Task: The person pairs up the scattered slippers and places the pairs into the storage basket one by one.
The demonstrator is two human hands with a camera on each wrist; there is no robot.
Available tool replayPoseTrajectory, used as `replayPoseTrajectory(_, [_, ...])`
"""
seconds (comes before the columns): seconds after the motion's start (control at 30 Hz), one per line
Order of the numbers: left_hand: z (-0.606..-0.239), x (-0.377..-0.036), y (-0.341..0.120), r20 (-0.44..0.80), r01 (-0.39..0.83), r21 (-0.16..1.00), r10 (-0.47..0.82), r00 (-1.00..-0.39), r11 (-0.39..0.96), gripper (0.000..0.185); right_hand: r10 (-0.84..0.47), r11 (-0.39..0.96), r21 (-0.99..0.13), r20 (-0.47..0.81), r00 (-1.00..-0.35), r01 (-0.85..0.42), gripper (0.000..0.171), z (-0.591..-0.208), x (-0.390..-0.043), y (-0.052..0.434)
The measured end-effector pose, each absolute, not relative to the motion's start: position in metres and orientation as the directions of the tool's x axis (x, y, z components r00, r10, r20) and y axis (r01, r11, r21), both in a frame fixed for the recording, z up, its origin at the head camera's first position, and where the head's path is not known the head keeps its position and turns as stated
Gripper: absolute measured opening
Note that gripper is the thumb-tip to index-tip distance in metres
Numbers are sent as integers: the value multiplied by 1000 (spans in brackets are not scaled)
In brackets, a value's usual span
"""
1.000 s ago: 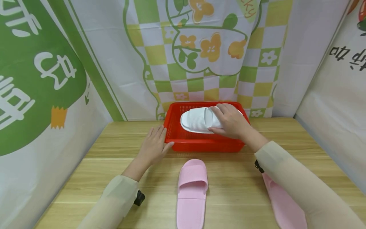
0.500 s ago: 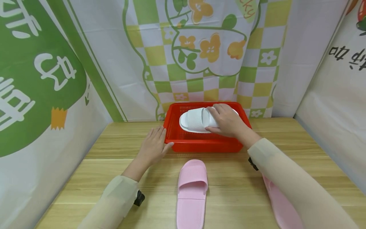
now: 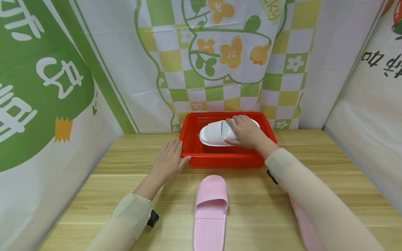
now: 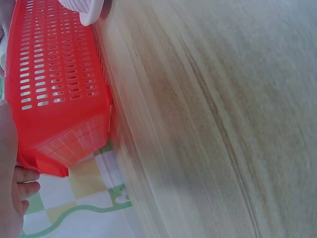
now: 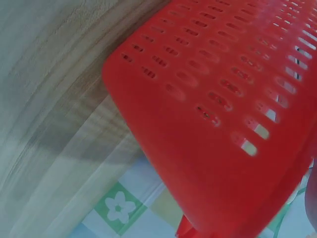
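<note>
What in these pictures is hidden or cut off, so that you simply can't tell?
- Head view: the right hand covers the middle of the white slipper in the red basket.
- Head view: the right sleeve hides most of the second pink slipper; the first pink slipper is cut off by the bottom edge.
- Left wrist view: only the left hand edge shows.
- Right wrist view: blurred; no slipper visible.

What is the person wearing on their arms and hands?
Both arms wear long, loose sleeves in a pale beige cloth: the left sleeve and the right sleeve reach down to the wrists. A small black device sits at each cuff, one at the left wrist and one at the right wrist. The left hand and right hand are bare, with no gloves or rings showing.
</note>
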State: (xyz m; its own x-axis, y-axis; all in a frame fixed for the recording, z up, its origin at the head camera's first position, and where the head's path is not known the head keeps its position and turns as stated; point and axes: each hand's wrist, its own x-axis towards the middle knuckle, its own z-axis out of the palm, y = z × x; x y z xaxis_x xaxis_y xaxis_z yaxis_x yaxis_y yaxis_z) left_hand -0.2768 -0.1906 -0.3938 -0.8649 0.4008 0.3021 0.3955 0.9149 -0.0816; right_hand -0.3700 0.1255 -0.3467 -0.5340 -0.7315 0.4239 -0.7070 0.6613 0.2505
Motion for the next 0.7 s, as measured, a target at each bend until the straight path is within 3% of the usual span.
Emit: replayPoseTrajectory(0.7, [-394, -277, -191, 306, 396, -96, 405, -862, 913, 70, -742, 664, 335, 407, -532, -669, 74, -358, -385, 109])
